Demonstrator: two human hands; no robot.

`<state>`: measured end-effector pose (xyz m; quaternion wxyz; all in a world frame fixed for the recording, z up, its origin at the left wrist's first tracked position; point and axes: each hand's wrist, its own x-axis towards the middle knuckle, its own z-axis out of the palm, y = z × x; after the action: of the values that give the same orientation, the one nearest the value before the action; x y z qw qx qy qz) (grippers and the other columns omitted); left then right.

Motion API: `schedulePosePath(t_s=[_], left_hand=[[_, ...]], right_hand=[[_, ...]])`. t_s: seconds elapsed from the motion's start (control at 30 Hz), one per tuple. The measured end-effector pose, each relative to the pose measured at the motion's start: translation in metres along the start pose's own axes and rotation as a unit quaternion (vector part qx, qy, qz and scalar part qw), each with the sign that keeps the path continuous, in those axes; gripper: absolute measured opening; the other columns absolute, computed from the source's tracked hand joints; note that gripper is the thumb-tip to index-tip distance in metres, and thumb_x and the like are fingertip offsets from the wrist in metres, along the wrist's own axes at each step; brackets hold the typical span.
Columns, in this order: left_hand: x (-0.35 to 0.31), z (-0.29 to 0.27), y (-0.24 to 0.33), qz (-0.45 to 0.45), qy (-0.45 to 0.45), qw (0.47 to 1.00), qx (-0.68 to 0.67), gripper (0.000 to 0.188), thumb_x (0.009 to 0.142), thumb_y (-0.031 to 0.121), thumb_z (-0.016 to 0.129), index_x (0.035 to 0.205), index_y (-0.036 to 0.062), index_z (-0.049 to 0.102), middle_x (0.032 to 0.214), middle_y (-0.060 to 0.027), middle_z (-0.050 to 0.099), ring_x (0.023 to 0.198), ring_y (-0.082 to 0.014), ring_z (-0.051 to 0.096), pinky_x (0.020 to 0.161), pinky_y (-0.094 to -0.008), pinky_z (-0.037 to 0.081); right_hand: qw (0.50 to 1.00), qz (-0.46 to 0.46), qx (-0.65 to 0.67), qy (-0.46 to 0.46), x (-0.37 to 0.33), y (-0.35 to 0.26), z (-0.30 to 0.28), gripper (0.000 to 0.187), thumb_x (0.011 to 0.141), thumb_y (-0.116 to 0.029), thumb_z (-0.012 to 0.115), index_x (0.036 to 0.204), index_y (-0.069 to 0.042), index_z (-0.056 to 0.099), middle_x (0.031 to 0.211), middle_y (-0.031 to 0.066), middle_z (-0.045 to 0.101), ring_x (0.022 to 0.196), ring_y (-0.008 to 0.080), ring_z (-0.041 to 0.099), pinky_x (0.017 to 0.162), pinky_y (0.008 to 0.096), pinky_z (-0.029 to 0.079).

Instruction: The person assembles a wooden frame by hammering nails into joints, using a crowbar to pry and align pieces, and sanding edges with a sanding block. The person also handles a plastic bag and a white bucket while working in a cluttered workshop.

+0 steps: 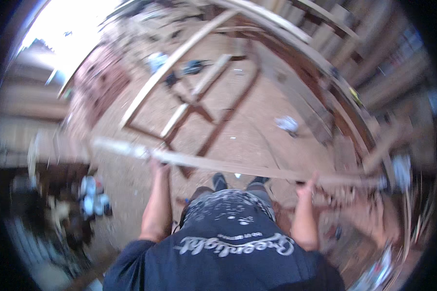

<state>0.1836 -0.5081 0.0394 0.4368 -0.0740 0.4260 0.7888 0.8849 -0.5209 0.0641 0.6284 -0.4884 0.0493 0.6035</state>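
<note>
A long, pale wooden plank (238,168) lies crosswise in front of my body, above my feet. My left hand (159,163) grips it left of the middle, fingers closed around its lower edge. Farther along, toward the right end, my right hand (307,186) holds the same plank, with the thumb up against its near edge. Motion blur smears both ends of the plank. Just beyond it, a wooden frame of pale slats (178,58) stands over the dirt floor.
Stacked timber (374,43) fills the right and far right. A reddish mound (98,80) rises at the left near a bright opening. Blue and white containers (94,196) stand at the lower left. A crumpled whitish item (287,124) lies on the brown floor (257,140).
</note>
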Motion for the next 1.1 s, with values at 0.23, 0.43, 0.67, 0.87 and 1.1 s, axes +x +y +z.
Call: schedulePosePath(t_s=[0.23,0.43,0.67,0.87,1.1], left_hand=[[-0.031,0.081,-0.012,0.091,0.180,0.975,0.093,0.059,0.098,0.058,0.064,0.116,0.0037,0.051,0.086,-0.0115,0.060,0.072,-0.0253,0.067,0.063,-0.0384,0.058],[-0.007,0.053,-0.040,-0.074,-0.053,0.992,0.089,0.065,0.101,0.066,0.051,0.108,0.0023,0.063,0.088,-0.0099,0.065,0.081,-0.0227,0.063,0.077,-0.0447,0.055],[-0.057,0.048,-0.009,0.021,0.132,0.976,0.170,0.075,0.103,0.072,0.033,0.130,0.0028,0.045,0.103,-0.0128,0.061,0.087,-0.0268,0.061,0.085,-0.0429,0.056],[-0.050,0.051,-0.038,-0.007,0.174,0.950,0.259,0.072,0.098,0.073,0.049,0.119,0.0043,0.052,0.091,-0.0102,0.060,0.084,-0.0269,0.063,0.082,-0.0420,0.056],[-0.043,0.046,0.008,-0.038,0.208,0.922,0.325,0.049,0.096,0.057,0.065,0.098,0.0093,0.052,0.086,-0.0100,0.061,0.081,-0.0262,0.063,0.080,-0.0436,0.055]], right_hand=[[0.971,-0.001,-0.191,0.146,0.000,-0.010,0.011,0.077,0.087,-0.062,0.073,0.144,-0.013,0.055,0.141,0.0076,0.060,0.125,0.0310,0.056,0.091,0.0467,0.052],[0.988,-0.025,-0.106,0.111,0.045,-0.043,-0.076,0.050,0.094,-0.036,0.066,0.133,-0.005,0.061,0.133,0.0141,0.066,0.122,0.0350,0.062,0.105,0.0543,0.050],[0.923,-0.085,-0.137,0.349,0.021,-0.013,0.000,0.044,0.081,-0.011,0.075,0.121,-0.005,0.060,0.113,0.0093,0.064,0.106,0.0256,0.063,0.091,0.0449,0.052],[0.919,-0.086,-0.136,0.359,0.003,-0.011,-0.025,0.063,0.077,-0.025,0.079,0.134,-0.008,0.058,0.130,0.0119,0.060,0.121,0.0308,0.055,0.099,0.0532,0.046],[0.913,-0.052,-0.128,0.385,-0.063,-0.010,0.029,0.048,0.082,-0.023,0.073,0.124,-0.003,0.061,0.120,0.0120,0.062,0.110,0.0271,0.060,0.094,0.0454,0.050]])
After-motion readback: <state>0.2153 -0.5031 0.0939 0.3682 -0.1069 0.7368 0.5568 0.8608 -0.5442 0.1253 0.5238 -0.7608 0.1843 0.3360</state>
